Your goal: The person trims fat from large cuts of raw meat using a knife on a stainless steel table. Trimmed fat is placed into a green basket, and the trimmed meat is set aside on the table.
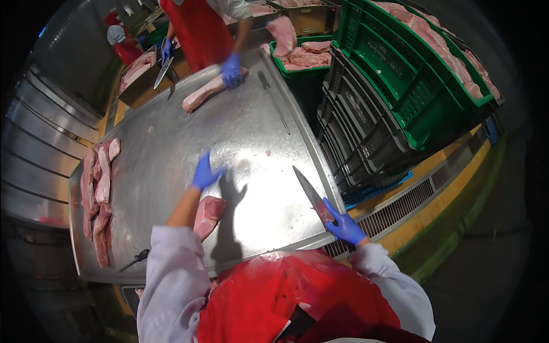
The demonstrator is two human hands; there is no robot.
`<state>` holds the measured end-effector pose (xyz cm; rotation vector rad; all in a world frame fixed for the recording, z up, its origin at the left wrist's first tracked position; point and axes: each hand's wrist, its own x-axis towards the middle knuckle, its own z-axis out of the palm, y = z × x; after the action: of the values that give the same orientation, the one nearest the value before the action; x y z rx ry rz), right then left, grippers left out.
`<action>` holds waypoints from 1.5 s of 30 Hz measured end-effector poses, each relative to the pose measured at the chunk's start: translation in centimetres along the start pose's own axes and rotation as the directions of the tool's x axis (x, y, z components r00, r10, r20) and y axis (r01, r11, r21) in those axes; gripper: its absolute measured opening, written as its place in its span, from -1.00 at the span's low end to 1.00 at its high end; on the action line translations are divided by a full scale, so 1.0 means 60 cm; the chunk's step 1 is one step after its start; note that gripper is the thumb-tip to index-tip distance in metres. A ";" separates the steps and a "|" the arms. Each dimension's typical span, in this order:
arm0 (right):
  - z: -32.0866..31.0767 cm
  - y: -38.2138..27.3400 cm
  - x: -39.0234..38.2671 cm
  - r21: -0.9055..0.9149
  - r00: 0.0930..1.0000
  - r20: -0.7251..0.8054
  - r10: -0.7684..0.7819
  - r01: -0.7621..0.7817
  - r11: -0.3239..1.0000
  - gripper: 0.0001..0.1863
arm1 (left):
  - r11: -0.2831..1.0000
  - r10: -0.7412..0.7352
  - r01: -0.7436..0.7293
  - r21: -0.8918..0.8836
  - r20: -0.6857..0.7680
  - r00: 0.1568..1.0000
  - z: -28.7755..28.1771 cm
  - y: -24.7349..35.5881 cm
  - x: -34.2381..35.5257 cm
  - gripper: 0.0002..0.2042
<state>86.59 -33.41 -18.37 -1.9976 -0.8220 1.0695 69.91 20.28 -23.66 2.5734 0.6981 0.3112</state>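
Note:
My right hand, in a blue glove, grips a long-bladed butcher's knife near the right edge of the metal table. The blade points away from me and has a reddish smear by the handle. Bare of any object, my left hand hovers with its fingers spread, also gloved in blue. Just below it lies a short slab of raw meat, partly hidden by my left forearm. Several long strips of meat lie along the left side of the table.
Across the table, a co-worker in a red apron holds a knife and touches a meat strip. A thin rod with a dark handle lies far right; a black-handled tool lies near left. Stacked crates stand right. One meat piece appears mid-air above a green crate.

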 end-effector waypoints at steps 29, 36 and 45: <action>0.156 0.022 0.065 0.668 0.978 -0.121 0.169 -0.046 0.743 -0.10 | 0.990 -0.098 0.059 0.127 0.319 0.943 -0.052 0.133 0.127 0.06; 0.301 -0.037 0.105 0.547 0.982 -0.075 0.171 -0.103 0.830 -0.13 | 0.761 -0.646 0.558 0.331 0.312 0.697 -0.167 -0.311 -0.219 -0.19; 0.486 -0.225 0.201 0.285 0.986 0.046 0.162 -0.169 0.944 -0.07 | 0.276 -0.939 0.958 0.075 -0.191 0.286 -0.473 -0.923 -0.657 -0.20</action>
<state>64.05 -8.14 -23.98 -1.8322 -0.4813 1.2321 3.95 52.55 -29.30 1.7421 2.2372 -0.0470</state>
